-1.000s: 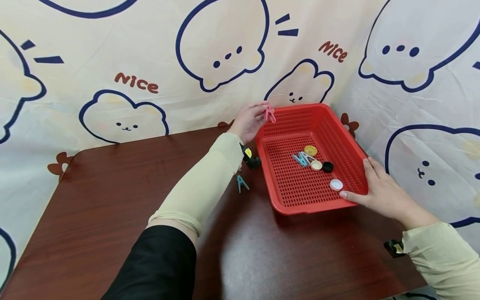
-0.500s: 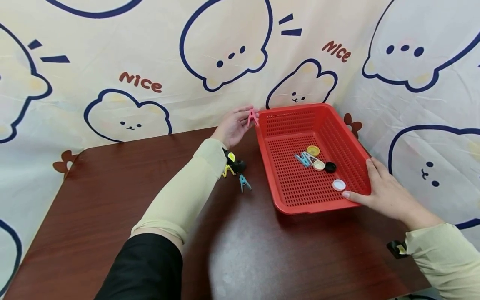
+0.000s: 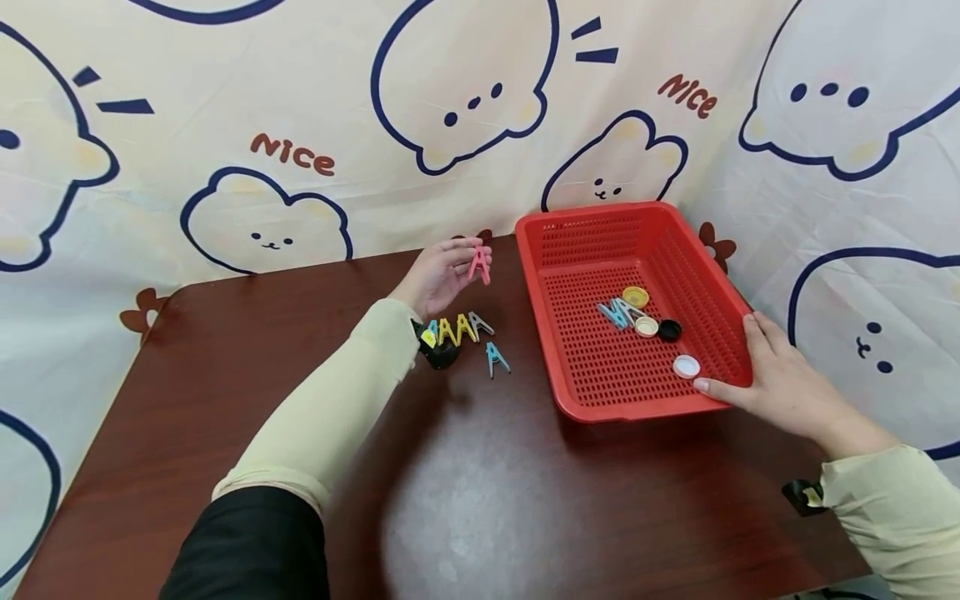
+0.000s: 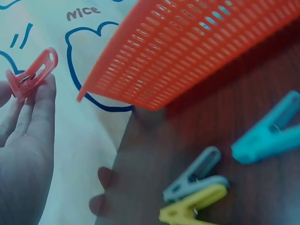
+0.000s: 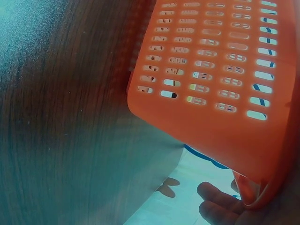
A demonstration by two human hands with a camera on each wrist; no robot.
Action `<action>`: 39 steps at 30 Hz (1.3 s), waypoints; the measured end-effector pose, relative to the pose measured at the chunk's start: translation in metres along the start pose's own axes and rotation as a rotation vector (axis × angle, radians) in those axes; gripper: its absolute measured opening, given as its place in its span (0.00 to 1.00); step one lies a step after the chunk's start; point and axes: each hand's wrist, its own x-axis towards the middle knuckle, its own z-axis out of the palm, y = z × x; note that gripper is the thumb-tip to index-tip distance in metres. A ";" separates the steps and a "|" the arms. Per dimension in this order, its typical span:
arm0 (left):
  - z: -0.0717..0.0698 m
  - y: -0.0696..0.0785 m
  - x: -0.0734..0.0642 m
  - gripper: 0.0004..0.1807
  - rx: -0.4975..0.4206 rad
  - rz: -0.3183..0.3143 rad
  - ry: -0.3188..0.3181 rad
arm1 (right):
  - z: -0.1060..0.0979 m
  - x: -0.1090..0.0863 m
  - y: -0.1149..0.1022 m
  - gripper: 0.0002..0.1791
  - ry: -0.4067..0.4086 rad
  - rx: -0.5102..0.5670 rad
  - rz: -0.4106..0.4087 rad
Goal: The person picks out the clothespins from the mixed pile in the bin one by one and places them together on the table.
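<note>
My left hand (image 3: 442,275) pinches a pink clothespin (image 3: 480,265) in its fingertips, to the left of the red basket (image 3: 558,367). In the left wrist view the same pink clothespin (image 4: 33,77) sits at the fingertips. Below that hand a row of clothespins lies on the table: a blue one, two yellow clothespins (image 3: 454,330) and a grey clothespin (image 3: 481,324). Another blue clothespin (image 3: 497,358) lies nearer the basket. My right hand (image 3: 787,387) grips the basket's near right corner, thumb over the rim; in the right wrist view its fingers (image 5: 218,204) show beyond the rim.
Inside the basket lie blue clothespins (image 3: 615,314), a grey one, a yellow cap (image 3: 636,297), a cream cap (image 3: 646,327), a black cap (image 3: 670,331) and a white cap (image 3: 686,367). A patterned cloth (image 3: 420,200) rises behind the brown table (image 3: 480,500) and along its right side.
My left hand has moved left and down, away from the basket's far left corner, still holding the pink clothespin. The row of clothespins has come into sight. My right hand stays on the basket.
</note>
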 end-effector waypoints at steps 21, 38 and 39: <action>-0.041 -0.032 -0.058 0.19 0.264 -0.102 0.039 | -0.001 -0.001 0.000 0.69 -0.006 0.004 -0.001; -0.040 -0.066 -0.071 0.13 0.707 -0.127 0.132 | -0.001 -0.001 0.000 0.69 -0.007 -0.005 0.014; -0.038 -0.068 -0.071 0.12 0.738 -0.128 0.143 | -0.001 -0.001 0.000 0.69 -0.010 -0.005 0.016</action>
